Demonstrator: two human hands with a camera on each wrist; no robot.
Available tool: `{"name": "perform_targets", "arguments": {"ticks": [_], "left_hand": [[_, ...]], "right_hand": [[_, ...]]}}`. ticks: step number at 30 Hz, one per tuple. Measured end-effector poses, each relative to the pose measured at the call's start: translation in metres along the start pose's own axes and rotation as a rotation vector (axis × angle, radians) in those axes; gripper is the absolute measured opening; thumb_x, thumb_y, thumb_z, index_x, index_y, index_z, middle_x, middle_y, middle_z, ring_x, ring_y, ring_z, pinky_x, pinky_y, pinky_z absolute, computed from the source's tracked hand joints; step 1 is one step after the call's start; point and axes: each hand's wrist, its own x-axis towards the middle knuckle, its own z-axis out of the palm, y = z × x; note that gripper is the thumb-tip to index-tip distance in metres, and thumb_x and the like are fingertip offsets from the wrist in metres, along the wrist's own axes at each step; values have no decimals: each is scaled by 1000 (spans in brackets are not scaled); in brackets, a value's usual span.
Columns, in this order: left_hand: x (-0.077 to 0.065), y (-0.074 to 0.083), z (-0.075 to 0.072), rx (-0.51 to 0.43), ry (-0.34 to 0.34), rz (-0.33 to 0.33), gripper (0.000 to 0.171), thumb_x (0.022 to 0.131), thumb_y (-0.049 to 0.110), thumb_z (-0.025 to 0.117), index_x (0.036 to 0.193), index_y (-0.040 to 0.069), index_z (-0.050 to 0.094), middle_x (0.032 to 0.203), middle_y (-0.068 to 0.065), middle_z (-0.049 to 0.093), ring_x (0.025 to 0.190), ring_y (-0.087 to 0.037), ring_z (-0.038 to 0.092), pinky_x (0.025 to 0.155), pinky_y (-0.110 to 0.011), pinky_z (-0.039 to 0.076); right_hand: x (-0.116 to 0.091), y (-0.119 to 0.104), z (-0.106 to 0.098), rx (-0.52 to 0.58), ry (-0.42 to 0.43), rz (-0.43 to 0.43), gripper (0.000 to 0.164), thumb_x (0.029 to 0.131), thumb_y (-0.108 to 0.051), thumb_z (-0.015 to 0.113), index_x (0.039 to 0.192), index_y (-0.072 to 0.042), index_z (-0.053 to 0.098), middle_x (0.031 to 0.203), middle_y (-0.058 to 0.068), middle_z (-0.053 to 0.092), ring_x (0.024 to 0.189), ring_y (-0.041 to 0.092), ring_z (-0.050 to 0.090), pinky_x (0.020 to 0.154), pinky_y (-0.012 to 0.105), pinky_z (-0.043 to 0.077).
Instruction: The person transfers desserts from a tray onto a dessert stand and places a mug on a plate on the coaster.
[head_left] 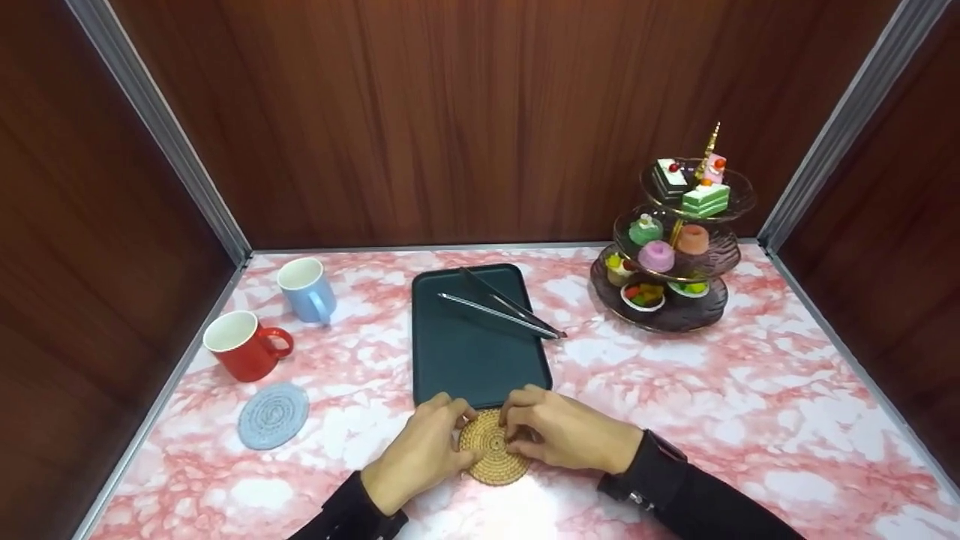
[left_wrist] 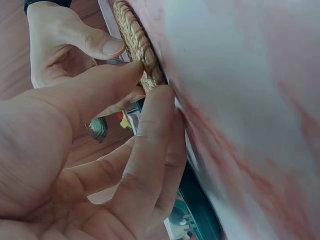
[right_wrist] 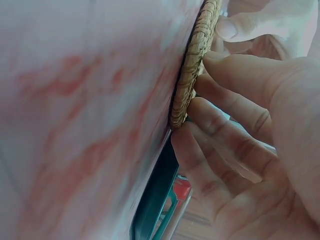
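Hands: two. The left hand (head_left: 424,444) and the right hand (head_left: 562,431) both work on one round straw-coloured woven coaster (head_left: 495,463), which lies on the pink-and-white desk (head_left: 360,431) at the near edge of the tray (head_left: 472,367). Fingers of the left hand: curled, pinching the coaster's left side, thumb on its upper face. Fingers of the right hand: curled, pinching its right side, thumb likewise on top. Whether coaster and tray touch cannot be determined.

Coasters: two in total. The second, a blue-grey coaster (head_left: 274,416), lies flat to the left, near the red mug (head_left: 251,360).

Tray: one, dark green, rectangular. Contents: one pair of tongs (head_left: 499,314), lying diagonally, joined end over the right rim.

Mugs: two, both upright with white interiors. The light blue mug (head_left: 306,296) stands beyond the red mug; both handles point away from the left wall.

Stand: one three-tier stand (head_left: 679,321), far right. Contents: nine model sweets, three per tier. Bottom: one yellow-topped cup (head_left: 619,271) and two filled white dishes (head_left: 643,297). Middle: one green, one pink-purple and one orange cake (head_left: 692,239). Top: three cake slices (head_left: 705,200), one dark with white top, one green, one pink.
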Motion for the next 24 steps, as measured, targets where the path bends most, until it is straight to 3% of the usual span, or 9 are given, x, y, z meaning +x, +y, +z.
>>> {"name": "perform_targets", "arguments": {"ticks": [7,12,24], "left_hand": [[3,4,4,-41,-20,46,42,69,24,78,106,10,64,91,-5,57,69,-11,53,54,-14,44],[6,9,7,-17,-2,64,42,68,26,78,104,11,64,89,-3,56,69,-8,49,54,-14,43],[11,21,17,2,-3,92,41,68,28,78,103,12,65,93,-2,56,71,-7,47,60,-15,43]], "right_hand": [[-6,1,-4,-11,2,24,8,81,-32,69,85,-26,66,93,-16,52,87,-2,44,76,13,44],[-12,2,-7,-13,-4,41,8,81,-31,69,84,-25,66,92,-15,52,86,0,48,74,12,45],[-24,8,-13,-45,2,80,11,80,-35,69,85,-26,65,90,-14,52,83,1,52,72,14,46]]}}
